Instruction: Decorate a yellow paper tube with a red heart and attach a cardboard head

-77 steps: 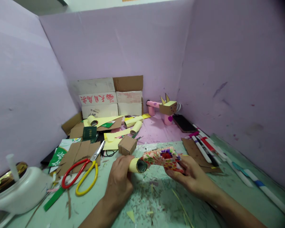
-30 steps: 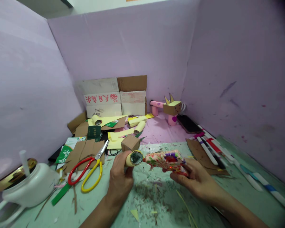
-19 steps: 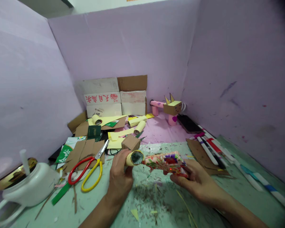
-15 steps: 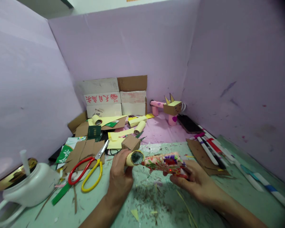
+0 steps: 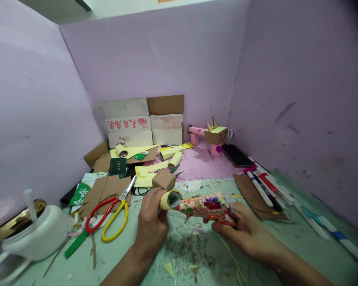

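My left hand [image 5: 152, 222] is closed around a short yellow paper tube [image 5: 170, 200], its dark open end turned toward the right. In my right hand [image 5: 247, 230] is a glue gun [image 5: 207, 206] with a floral, patterned body and a small red light. The gun's tip is at the tube's open end; whether they touch is unclear. Just behind the tube stands a small brown cardboard box [image 5: 164, 180]. Specks and scraps lie on the green table [image 5: 203, 254] below my hands.
Red and yellow scissors [image 5: 119, 206] and a white teapot-shaped cup [image 5: 38, 228] are at left. Markers [image 5: 261, 188], a phone [image 5: 237, 155] and cardboard [image 5: 256, 200] lie right. A pink cardboard animal [image 5: 216, 137], more yellow tubes [image 5: 175, 159] and a flattened box [image 5: 129, 123] are behind.
My left hand and the tube have shifted very slightly right. The glue gun's body has tilted a little, still in my right hand.
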`<state>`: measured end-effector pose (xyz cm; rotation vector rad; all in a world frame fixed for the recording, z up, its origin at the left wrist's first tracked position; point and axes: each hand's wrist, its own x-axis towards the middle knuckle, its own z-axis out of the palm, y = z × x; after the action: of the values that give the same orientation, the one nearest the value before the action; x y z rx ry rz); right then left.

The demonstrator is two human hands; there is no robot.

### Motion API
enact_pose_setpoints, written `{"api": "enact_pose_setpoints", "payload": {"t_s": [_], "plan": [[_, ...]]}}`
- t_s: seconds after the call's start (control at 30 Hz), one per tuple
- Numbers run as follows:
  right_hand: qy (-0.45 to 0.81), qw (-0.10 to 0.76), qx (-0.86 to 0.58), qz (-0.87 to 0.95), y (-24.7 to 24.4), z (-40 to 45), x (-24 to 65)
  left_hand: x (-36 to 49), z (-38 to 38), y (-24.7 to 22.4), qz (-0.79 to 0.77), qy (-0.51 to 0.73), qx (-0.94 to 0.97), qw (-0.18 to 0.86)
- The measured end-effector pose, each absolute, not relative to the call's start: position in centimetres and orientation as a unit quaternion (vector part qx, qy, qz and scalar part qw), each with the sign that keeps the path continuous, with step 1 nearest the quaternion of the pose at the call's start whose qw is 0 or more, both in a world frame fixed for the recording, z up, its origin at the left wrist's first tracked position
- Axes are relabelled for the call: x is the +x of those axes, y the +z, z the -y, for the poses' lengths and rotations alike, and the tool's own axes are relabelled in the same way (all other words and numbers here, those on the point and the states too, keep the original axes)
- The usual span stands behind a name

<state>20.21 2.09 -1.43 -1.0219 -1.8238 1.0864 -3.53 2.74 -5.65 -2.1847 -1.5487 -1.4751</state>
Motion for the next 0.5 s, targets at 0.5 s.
{"api": "enact_pose_setpoints", "payload": {"t_s": [0.5], "plan": [[0.501, 0.5, -0.414, 0.572, -1.4, -3.6, 20.6, -2.1, -1.6, -3.1, 0.602, -0.465, -0.584, -0.283]]}}
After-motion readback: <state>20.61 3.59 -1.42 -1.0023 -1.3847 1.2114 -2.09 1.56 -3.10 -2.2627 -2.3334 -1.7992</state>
